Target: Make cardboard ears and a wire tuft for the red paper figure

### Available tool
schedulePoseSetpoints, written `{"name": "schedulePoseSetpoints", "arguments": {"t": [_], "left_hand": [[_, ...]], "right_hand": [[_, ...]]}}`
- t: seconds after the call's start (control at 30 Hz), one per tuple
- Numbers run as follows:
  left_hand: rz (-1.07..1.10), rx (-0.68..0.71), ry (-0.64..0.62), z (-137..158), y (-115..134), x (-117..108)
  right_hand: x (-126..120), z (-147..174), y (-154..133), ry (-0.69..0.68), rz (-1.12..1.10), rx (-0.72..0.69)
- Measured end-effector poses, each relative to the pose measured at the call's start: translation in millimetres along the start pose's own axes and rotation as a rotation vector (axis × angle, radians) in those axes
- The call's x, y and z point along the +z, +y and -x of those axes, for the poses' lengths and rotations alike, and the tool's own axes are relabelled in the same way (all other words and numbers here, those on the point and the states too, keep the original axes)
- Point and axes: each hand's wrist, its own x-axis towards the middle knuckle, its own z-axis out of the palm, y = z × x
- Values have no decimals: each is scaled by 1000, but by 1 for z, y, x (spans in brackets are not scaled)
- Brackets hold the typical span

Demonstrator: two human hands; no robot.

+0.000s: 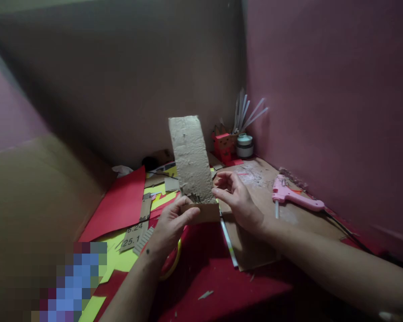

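Observation:
A long piece of cardboard (192, 156) with a rough, peeled surface stands nearly upright in front of me, its lower end folded into a smooth brown strip. My left hand (170, 223) is closed on that lower end, thumb across the front. At the right edge of the cardboard is my right hand (234, 197), its fingers curled and thumb tip close to the edge. Whether those fingertips grip the cardboard is hard to make out. Behind and below the left hand, part of a yellow ring-shaped thing (175, 264) shows.
A pink glue gun (297, 194) lies at right on a cardboard sheet (255, 250). Red paper (117, 201), yellow paper and cardboard scraps cover the left side. At the back stand a red box (222, 145), white sticks (244, 109) and a lidded jar (244, 145) near the walls.

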Motion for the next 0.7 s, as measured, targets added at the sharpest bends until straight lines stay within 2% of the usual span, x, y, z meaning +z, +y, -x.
{"name": "schedulePoseSetpoints", "arguments": {"t": [0.1, 0.17, 0.3, 0.43, 0.53, 0.7], "left_hand": [[-26, -11, -60, 0, -1, 0], [-31, -36, -45, -1, -2, 0], [120, -130, -19, -4, -6, 1], [326, -220, -59, -4, -8, 5], [360, -284, -29, -4, -9, 7], [352, -313, 94, -3, -6, 10]], "right_hand": [[-2, -6, -1, -240, -103, 213], [-2, -7, 2, -341, -166, 281], [2, -4, 15, -292, -199, 232], [6, 1, 27, -326, -239, 276], [8, 3, 28, -371, -252, 276], [8, 4, 25, -509, -197, 285]]}}
